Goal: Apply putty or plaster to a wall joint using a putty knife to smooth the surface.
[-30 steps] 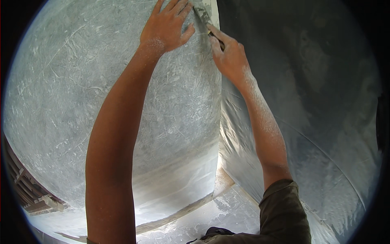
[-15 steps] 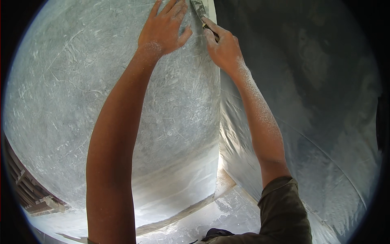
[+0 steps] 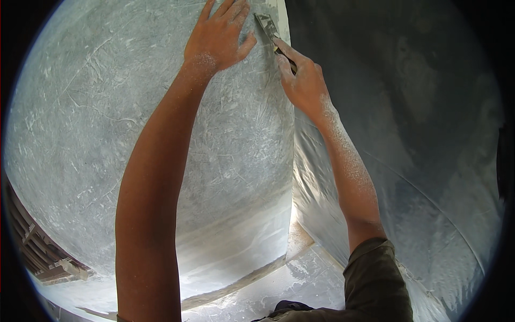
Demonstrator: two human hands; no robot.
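My left hand (image 3: 219, 37) lies flat against the mottled grey wall panel (image 3: 230, 129), fingers stretched upward and thumb out to the side. In my right hand (image 3: 304, 80) is a putty knife (image 3: 266, 27) with a dark handle, its blade smeared with pale filler and tilted up and left. The blade lies at the panel's right edge, beside a white strip (image 3: 282, 21) of filler. White dust coats my fingers, both wrists and the right forearm. The top of the left fingers runs up to the picture's edge.
A dark plastic sheet (image 3: 418, 118) hangs right of the panel, creased near its lower left. Below lies a pale, stained floor (image 3: 300, 279). At the lower left, brown wooden slats (image 3: 37, 244) show past the panel's edge.
My right hand has drawn the putty knife down along the panel's edge and slightly right. The left hand stays nearly in place on the panel.
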